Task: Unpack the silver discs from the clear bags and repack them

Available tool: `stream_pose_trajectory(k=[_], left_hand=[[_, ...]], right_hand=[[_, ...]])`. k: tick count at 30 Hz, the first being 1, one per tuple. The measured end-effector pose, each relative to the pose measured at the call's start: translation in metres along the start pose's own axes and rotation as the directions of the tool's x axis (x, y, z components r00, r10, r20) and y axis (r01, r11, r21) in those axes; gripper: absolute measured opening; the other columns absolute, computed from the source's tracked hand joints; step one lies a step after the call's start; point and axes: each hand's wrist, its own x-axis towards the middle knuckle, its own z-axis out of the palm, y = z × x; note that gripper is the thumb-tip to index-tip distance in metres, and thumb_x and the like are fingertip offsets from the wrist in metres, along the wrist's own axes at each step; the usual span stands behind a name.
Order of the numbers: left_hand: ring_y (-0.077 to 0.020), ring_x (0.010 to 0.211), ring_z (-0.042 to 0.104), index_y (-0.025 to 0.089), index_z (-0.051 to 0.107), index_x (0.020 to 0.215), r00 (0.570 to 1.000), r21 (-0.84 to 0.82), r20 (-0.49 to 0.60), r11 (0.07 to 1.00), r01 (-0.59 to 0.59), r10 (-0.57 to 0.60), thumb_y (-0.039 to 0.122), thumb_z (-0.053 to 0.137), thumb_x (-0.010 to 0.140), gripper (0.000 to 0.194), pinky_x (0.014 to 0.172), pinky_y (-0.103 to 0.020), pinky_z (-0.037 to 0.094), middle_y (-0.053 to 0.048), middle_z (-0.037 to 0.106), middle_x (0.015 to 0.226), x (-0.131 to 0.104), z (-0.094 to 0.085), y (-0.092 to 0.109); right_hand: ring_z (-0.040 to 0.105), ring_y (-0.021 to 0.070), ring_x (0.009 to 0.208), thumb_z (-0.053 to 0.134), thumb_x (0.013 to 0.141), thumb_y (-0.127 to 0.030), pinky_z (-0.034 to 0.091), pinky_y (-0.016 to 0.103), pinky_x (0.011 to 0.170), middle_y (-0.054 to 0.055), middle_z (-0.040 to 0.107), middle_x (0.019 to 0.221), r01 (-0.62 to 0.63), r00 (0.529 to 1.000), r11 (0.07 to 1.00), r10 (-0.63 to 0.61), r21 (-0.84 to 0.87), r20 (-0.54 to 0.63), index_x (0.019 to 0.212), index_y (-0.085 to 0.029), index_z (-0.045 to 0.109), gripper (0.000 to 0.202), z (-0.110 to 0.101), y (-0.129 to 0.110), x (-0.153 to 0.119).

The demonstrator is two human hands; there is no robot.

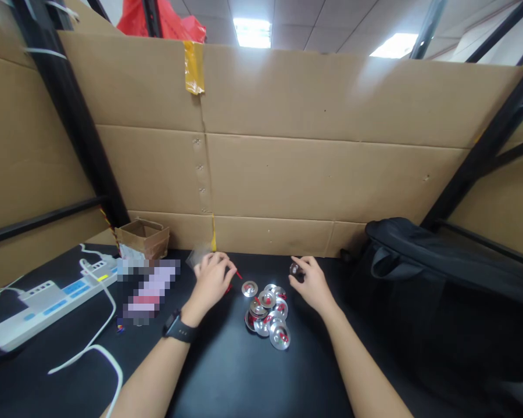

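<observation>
Several round silver metal discs with red parts at their centres lie in an overlapping pile (267,316) on the black table (253,383). One separate disc (250,289) lies just left of the pile's top. My left hand (212,277), with a black watch on the wrist, is left of that disc, its fingers curled together at a clear plastic bag (195,257); thin red pieces show beside its fingertips. Right of the pile, my right hand (310,283) has its thumb and index finger round a dark, shiny round disc (294,269).
A white power strip (52,310) with cables lies at the left, near an open cardboard box (143,237) and a blurred packet (152,290). A large black bag (444,290) fills the right side. Cardboard walls (279,174) and black metal posts surround the table.
</observation>
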Motion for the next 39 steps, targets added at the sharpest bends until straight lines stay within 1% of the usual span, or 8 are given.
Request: stream_pose_trajectory(k=[5,9,12,20,24,29,34,39], left_hand=[[-0.0371,0.123,0.038,0.025,0.072,0.085,0.981,0.180,0.180,0.983,0.043,-0.076,0.034,0.055,0.090,0.020,0.095,-0.054,0.031,-0.011,0.060,0.120,0.000,0.002,-0.035],[-0.0384,0.117,0.043,0.022,0.072,0.082,0.971,0.224,0.219,0.974,0.044,-0.095,0.034,0.051,0.091,0.026,0.092,-0.057,0.032,-0.013,0.063,0.113,-0.001,0.006,-0.042],[-0.0360,0.115,0.045,0.022,0.070,0.085,0.974,0.199,0.221,0.980,0.015,-0.060,0.035,0.050,0.092,0.025,0.093,-0.056,0.031,-0.012,0.064,0.110,-0.002,0.007,-0.033],[-0.0296,0.119,0.044,0.027,0.069,0.095,0.946,0.016,0.187,0.962,-0.273,0.265,0.029,0.060,0.090,0.010,0.096,-0.046,0.031,-0.006,0.064,0.110,-0.014,0.026,0.011],[-0.0294,0.116,0.045,0.025,0.069,0.092,0.952,0.025,0.184,0.967,-0.254,0.245,0.025,0.060,0.091,0.009,0.095,-0.047,0.029,-0.006,0.067,0.104,-0.015,0.033,0.018],[-0.0277,0.117,0.046,0.025,0.068,0.093,0.976,-0.037,0.095,0.980,-0.195,0.198,0.026,0.058,0.093,0.010,0.092,-0.044,0.031,-0.005,0.066,0.111,-0.012,0.025,0.025],[-0.0268,0.117,0.046,0.026,0.069,0.093,0.968,-0.108,-0.001,0.963,-0.248,0.250,0.027,0.059,0.093,0.010,0.093,-0.043,0.032,-0.006,0.064,0.114,-0.015,0.014,0.041],[-0.0272,0.118,0.046,0.025,0.069,0.092,0.925,-0.113,-0.063,0.918,-0.379,0.374,0.022,0.060,0.092,0.009,0.092,-0.044,0.032,-0.006,0.063,0.115,-0.025,0.013,0.059]], right_hand=[[0.067,0.0235,0.098,0.071,0.068,-0.017,0.050,0.036,0.095,0.009,0.068,0.106,-0.187,0.975,0.964,0.205,-0.190,0.082,0.119,-0.017,0.068,0.050,-0.029,0.063,0.005],[0.069,0.0219,0.098,0.077,0.067,-0.018,0.051,0.032,0.092,0.008,0.073,0.105,-0.268,0.942,0.956,0.286,-0.119,0.177,0.114,-0.018,0.069,0.047,-0.034,0.075,0.002],[0.068,0.0228,0.102,0.080,0.065,-0.020,0.050,0.033,0.093,0.006,0.073,0.108,-0.251,0.935,0.957,0.279,-0.148,0.219,0.113,-0.022,0.070,0.049,-0.034,0.072,0.000],[0.067,0.0234,0.098,0.083,0.063,-0.025,0.050,0.034,0.089,0.008,0.070,0.110,-0.218,0.938,0.961,0.254,-0.170,0.234,0.110,-0.020,0.071,0.048,-0.036,0.076,-0.002],[0.066,0.0239,0.103,0.072,0.077,-0.031,0.049,0.036,0.094,0.009,0.069,0.109,-0.150,0.973,0.980,0.169,-0.128,0.154,0.106,-0.020,0.072,0.031,-0.032,0.059,0.002],[0.065,0.0222,0.102,0.065,0.085,-0.031,0.053,0.034,0.085,0.008,0.067,0.111,-0.004,0.992,0.999,-0.002,0.048,0.129,0.106,-0.023,0.071,0.023,-0.008,0.004,0.000],[0.065,0.0243,0.103,0.086,0.066,-0.031,0.052,0.039,0.093,0.009,0.067,0.121,0.101,0.977,0.985,-0.124,0.139,0.172,0.129,-0.024,0.060,0.069,0.030,-0.044,-0.011],[0.064,0.0229,0.099,0.073,0.073,-0.011,0.051,0.037,0.093,0.006,0.071,0.107,0.186,0.963,0.982,-0.187,0.027,0.194,0.114,-0.022,0.068,0.043,0.044,-0.060,-0.020]])
